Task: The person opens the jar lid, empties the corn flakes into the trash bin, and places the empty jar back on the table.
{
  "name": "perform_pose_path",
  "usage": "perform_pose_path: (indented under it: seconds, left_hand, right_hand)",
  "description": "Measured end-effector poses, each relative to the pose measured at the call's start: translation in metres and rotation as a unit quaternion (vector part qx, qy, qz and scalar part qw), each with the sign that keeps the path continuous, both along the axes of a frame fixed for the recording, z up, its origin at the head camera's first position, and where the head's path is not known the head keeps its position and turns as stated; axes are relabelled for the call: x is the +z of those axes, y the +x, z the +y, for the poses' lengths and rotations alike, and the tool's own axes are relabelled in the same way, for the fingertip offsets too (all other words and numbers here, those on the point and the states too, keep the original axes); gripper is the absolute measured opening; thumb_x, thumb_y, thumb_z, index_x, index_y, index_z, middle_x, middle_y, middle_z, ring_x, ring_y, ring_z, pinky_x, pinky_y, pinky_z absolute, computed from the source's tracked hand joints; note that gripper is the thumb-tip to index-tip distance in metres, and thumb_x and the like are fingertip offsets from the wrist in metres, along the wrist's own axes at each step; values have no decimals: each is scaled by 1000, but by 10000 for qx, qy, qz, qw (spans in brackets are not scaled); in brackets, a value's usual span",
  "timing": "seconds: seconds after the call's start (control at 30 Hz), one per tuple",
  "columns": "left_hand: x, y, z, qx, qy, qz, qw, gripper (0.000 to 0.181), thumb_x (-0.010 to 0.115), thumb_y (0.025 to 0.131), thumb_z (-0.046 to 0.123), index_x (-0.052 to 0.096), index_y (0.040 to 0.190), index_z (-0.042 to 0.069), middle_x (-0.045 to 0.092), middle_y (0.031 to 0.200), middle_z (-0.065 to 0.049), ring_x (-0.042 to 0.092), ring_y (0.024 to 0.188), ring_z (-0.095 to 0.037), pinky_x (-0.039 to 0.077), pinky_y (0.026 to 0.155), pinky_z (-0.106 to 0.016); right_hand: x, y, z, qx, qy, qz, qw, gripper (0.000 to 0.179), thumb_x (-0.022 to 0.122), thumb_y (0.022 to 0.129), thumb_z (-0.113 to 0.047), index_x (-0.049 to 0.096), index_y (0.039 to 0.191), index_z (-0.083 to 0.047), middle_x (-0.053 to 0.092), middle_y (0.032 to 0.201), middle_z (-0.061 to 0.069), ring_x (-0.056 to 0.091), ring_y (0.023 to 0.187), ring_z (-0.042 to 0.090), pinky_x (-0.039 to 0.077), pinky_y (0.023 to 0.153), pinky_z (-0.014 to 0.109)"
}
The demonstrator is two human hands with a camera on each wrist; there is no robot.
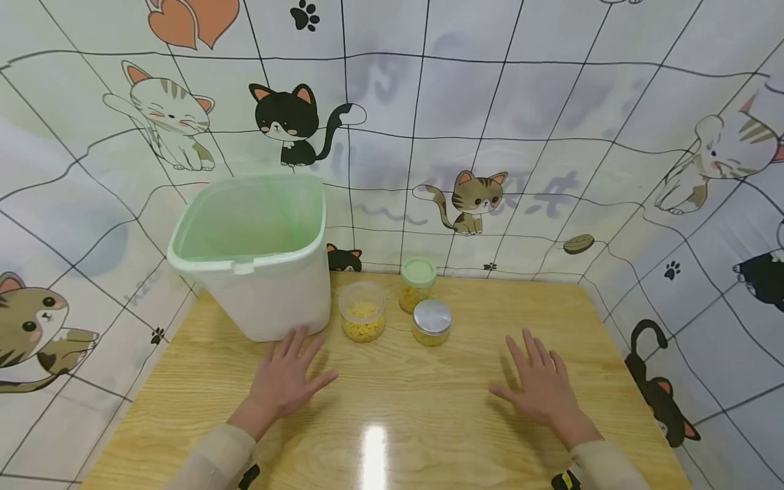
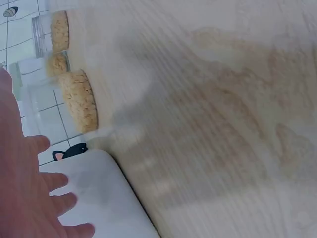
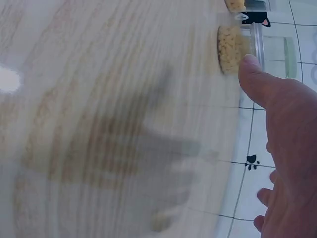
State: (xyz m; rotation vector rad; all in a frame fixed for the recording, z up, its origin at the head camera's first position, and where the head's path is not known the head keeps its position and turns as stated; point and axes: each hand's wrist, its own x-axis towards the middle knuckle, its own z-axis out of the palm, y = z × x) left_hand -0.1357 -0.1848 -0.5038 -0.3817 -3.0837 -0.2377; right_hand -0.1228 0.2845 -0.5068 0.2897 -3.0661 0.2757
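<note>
My left hand (image 1: pixel 284 378) is held over the table with its fingers spread, just in front of a white bin (image 1: pixel 282 299) lined with a pale green bag. Nothing is in its grasp. On the right, my other hand (image 1: pixel 542 384) also has spread fingers and holds nothing; a shadow falls below it. Between and beyond the hands stand three clear containers with yellow bits inside: a lidless tub (image 1: pixel 363 313) beside the bin, a jar with a green lid (image 1: pixel 418 282) at the back, and a jar with a silver lid (image 1: pixel 431 322) in front of that one.
A light wooden table (image 1: pixel 392 395) carries everything. Behind it and along both sides hangs a white sheet (image 1: pixel 392 150) printed with grid lines and cartoon cats. The bin is the tallest thing, at the back left.
</note>
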Motion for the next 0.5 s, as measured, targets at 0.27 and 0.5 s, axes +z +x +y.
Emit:
perform_pose_path:
  seconds: [0.27,0.5]
  left_hand:
    - [18,-2,13,-292,553,-506,9968,74,57,92,56,38,150,16,37,153,-19,40,138,-41,36,107,-61]
    - [26,-6,24,-435,838,-623,9936,65,63,91,47,47,144,12,46,148,-18,47,133,-38,43,105,-54]
  right_hand:
    - [20,-3,-15,349,305,9,9989,89,65,85,-59,36,149,-4,38,151,24,38,136,44,28,109,63]
    - [29,-5,-42,596,313,-458,9967,75,67,87,-50,47,142,-4,59,132,20,55,121,41,42,100,59]
